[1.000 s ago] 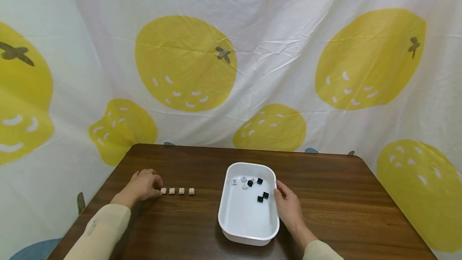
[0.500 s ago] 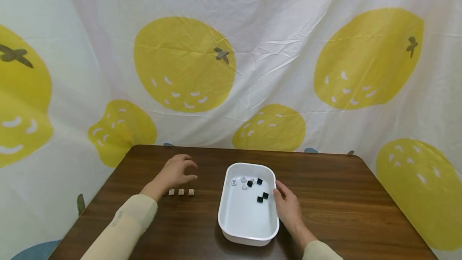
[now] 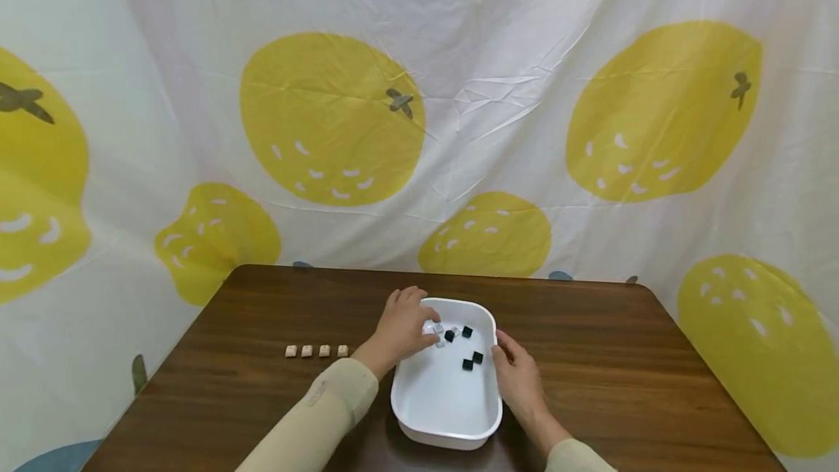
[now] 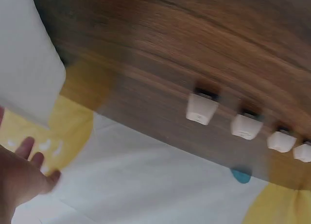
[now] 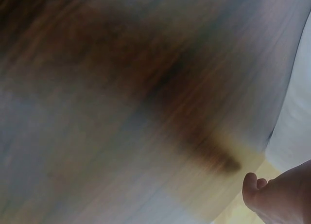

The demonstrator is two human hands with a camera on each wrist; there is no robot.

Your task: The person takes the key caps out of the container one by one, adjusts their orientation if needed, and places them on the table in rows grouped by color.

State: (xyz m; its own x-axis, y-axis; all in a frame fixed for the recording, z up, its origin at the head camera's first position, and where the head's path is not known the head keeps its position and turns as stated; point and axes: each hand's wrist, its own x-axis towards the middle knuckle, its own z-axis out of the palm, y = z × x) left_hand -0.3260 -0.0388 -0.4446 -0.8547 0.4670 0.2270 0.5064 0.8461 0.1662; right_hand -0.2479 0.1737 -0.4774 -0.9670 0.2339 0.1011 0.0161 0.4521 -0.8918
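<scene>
A white tray (image 3: 446, 406) stands on the table. In it lie several black keycaps (image 3: 467, 331) and several white or clear keycaps (image 3: 440, 344). My left hand (image 3: 401, 326) reaches over the tray's far left rim, thumb and fingers apart, close above the white keycaps. It partly hides them; I see nothing held in it. My right hand (image 3: 521, 377) holds the tray's right wall, the thumb at the rim and the fingers along the outside. To the left of the tray, beige keycaps (image 3: 307, 351) stand in a spaced row, also seen as pale keycaps (image 4: 202, 107) in the left wrist view.
The brown wooden table (image 3: 623, 377) extends on both sides of the tray. Behind it hangs a white cloth (image 3: 485, 130) printed with yellow lemons. The left forearm passes just in front of the row's right end.
My left hand has left the leftmost beige keycap and moved right, over the row, to the tray. The right hand has stayed at the tray's side.
</scene>
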